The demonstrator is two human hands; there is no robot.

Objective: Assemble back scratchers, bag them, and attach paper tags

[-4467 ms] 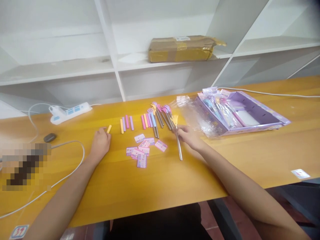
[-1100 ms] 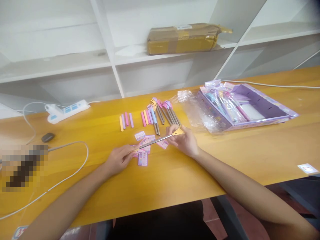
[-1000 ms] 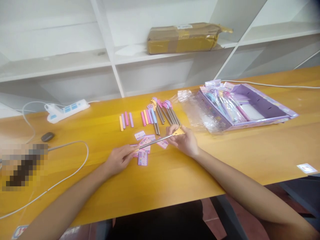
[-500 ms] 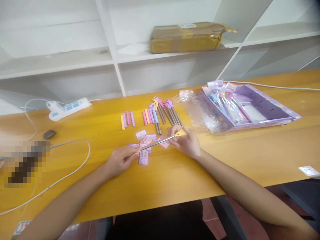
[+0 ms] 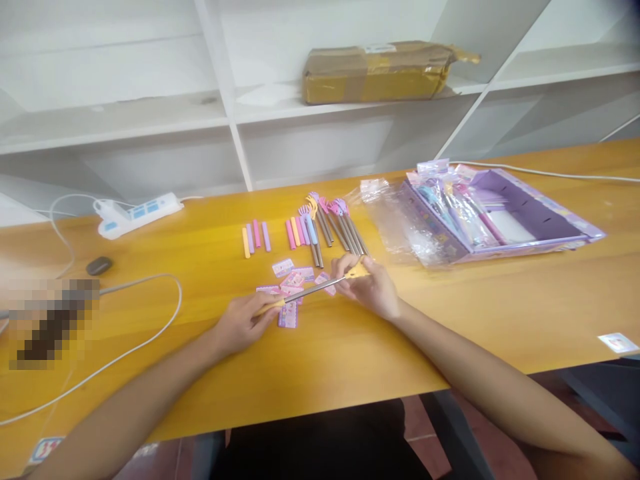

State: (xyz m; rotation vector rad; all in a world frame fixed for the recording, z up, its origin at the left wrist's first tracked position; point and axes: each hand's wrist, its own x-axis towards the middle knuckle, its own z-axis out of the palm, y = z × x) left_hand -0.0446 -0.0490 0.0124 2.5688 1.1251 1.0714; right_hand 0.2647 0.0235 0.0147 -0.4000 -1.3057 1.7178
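Note:
A metal rod point(image 5: 316, 289) slants between my hands above several pink and purple cards point(image 5: 289, 315). My left hand point(image 5: 243, 323) is closed on the yellow handle point(image 5: 273, 307) at its lower left end. The fingers of my right hand point(image 5: 367, 287) pinch the yellow head point(image 5: 358, 269) at the other end. Beyond the cards lie metal rods with coloured hand-shaped heads point(image 5: 340, 208), beside a group of coloured handles point(image 5: 296, 232). More loose handles point(image 5: 256, 235) lie farther left.
A purple box point(image 5: 540, 207) with wrapped items and a clear plastic bag point(image 5: 395, 223) are at the right. A power strip point(image 5: 145, 213), black object point(image 5: 99, 266) and white cable point(image 5: 177, 313) lie left. A taped carton point(image 5: 375, 75) rests on the shelf.
More of the yellow handle now shows beyond the fingers of my left hand. The yellow head in my right hand has shifted slightly left.

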